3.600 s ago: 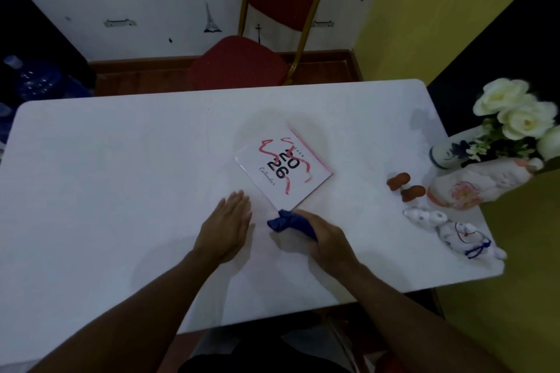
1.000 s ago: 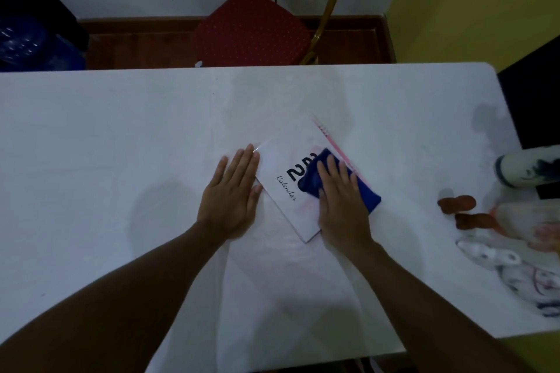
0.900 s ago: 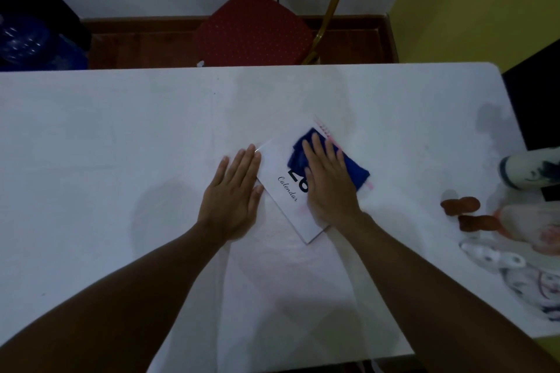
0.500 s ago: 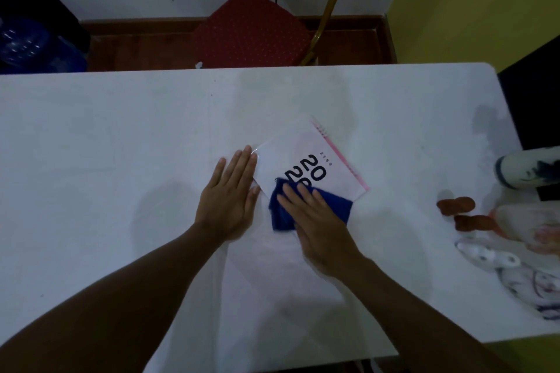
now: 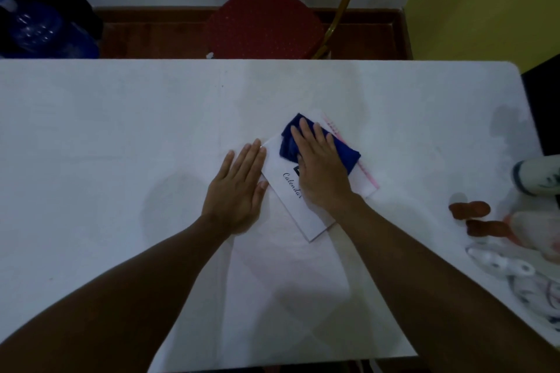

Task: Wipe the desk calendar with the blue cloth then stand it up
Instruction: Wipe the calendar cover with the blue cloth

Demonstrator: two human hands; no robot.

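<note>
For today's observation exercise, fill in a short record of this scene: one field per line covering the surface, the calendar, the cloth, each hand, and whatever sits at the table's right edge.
surface: white table
calendar: desk calendar lying flat, turned at an angle, not stood up
cloth: blue cloth bunched on the calendar's far part
right hand: right hand flat, pressing the cloth
left hand: left hand flat on the table, fingertips at the calendar's left corner
right edge: two small brown pieces, blurred ceramic ornaments
beyond table: red chair

White table [image 5: 121, 136], red chair [image 5: 263, 21] behind, brown figurines [image 5: 469, 209] right, blue bottle [image 5: 39, 30]
</note>
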